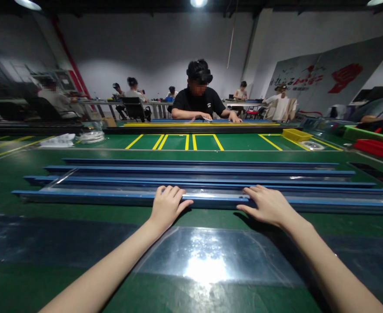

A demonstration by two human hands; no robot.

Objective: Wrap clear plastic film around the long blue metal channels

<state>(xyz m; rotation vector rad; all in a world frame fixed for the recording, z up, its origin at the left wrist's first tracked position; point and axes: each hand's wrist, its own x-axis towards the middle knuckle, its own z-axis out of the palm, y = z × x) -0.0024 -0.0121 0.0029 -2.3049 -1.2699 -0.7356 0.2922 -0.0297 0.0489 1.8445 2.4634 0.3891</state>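
Note:
Both hands are on the nearest of several long blue channel rails (96,198), which lie side by side across the green table. My left hand (167,204) curls its fingers over the rail's near wall left of centre, its thumb on the near side pointing right. Farther right, my right hand (269,205) grips the same rail, fingers over the top and thumb against the near face. Clear plastic film (211,191) shows inside the rail between the hands. The fingertips are partly hidden behind the rail's wall. A wide transparent plastic strip (207,252) lies flat beneath my forearms.
Across the green table (113,153), a person in black (198,102) works at more rails. A yellow tray (296,135), a red tray (377,148) and a phone-like dark slab (374,174) are at right. Coiled white material (91,137) lies far left.

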